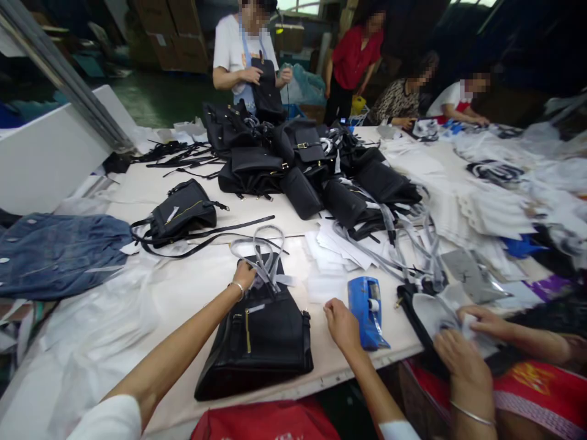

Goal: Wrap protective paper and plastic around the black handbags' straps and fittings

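Note:
A black backpack (266, 330) with a gold front zipper lies before me on the table, its bottom toward me. My left hand (244, 276) is closed on its top edge, beside straps (266, 260) wrapped in clear plastic that loop above it. To the right of the bag, my right hand (343, 325) hovers low with fingers curled together. Its fingertips are close to a stack of thin white sheets (326, 287); whether they pinch anything is hidden. Just right of that hand stands a blue tape dispenser (364, 311).
Black bags (275, 159) are heaped across the table's middle. Another small backpack (183, 211) lies left, near a denim garment (59, 253). A co-worker's hands (463, 348) handle white wrapping close on my right. Other people stand or sit at the far side.

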Tool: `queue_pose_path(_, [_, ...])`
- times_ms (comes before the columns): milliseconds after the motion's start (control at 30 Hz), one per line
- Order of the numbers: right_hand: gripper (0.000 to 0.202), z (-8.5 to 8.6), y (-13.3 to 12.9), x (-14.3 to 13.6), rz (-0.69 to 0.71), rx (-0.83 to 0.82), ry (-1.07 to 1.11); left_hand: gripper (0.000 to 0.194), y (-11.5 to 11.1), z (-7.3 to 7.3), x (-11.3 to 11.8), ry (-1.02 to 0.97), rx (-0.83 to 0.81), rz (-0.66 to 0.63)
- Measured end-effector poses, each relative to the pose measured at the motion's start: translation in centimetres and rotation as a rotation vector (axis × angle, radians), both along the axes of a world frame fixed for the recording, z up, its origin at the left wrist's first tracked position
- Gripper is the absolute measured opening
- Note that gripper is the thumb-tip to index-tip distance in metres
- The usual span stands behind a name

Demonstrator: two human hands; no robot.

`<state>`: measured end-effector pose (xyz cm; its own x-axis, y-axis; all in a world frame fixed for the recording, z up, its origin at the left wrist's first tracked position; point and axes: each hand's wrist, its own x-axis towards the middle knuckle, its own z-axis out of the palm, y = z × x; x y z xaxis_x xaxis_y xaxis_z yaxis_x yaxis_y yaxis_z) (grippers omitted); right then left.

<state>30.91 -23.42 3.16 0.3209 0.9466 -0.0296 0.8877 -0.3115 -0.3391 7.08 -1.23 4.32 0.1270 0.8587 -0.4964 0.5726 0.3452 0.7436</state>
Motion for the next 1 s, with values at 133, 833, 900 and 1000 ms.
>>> queue_pose_path(133, [0.029, -1.5, 0.7, 0.9, 0.144, 0.052, -0.183, 0.018, -4.3, 0.9, -5.1, 0.135, 0.059, -0.067])
queue_pose_path(833, [0.031, 4.6, 5.9, 3.2, 0.421, -0.119, -0.34, 0.018, -12.6, 6.8, -5.6, 0.569, 0.204, -0.333])
queue_pose_path(900, [0.034, 5.5, 5.8, 2.4, 0.399, -0.116, -0.304, 0.016, -12.9, 7.4, -5.4, 0.307, 0.143, -0.203])
queue_pose_path(1000, [0.036, 6.2, 6.3, 0.7, 0.409, -0.076, -0.218, 0.022, -13.4, 8.3, -5.7, -0.265, -0.053, 0.023])
